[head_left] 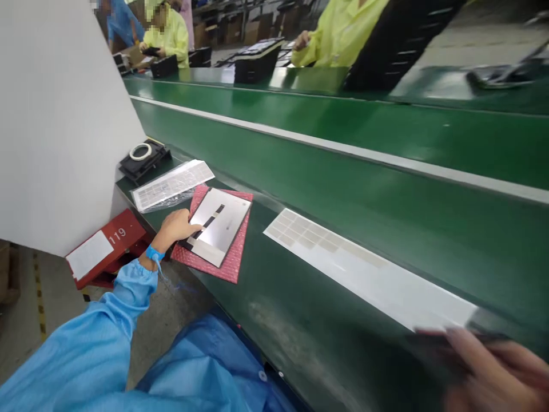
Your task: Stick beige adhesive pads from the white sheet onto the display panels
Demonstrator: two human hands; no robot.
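Note:
My left hand [176, 226] is at the left edge of a flat display panel [229, 220] with a silvery back and a dark strip across it. The thumb lies on top of the panel; the other fingers are mostly hidden at its edge. Under the panel lies a pink bubble-wrap sheet [234, 269] on the green bench. At the lower right my right hand [493, 372] is blurred by motion, its fingers closed on a thin dark thing that I cannot make out. Just beyond it lies a long white sheet of pale square labels [343, 260].
Another label sheet [174, 184] in clear plastic and a black fixture [146, 163] with a white ring lie at the left. A red box [107, 246] marked 119 hangs below a white panel [64, 114]. Co-workers in yellow [343, 34] stand across the green conveyor [300, 114].

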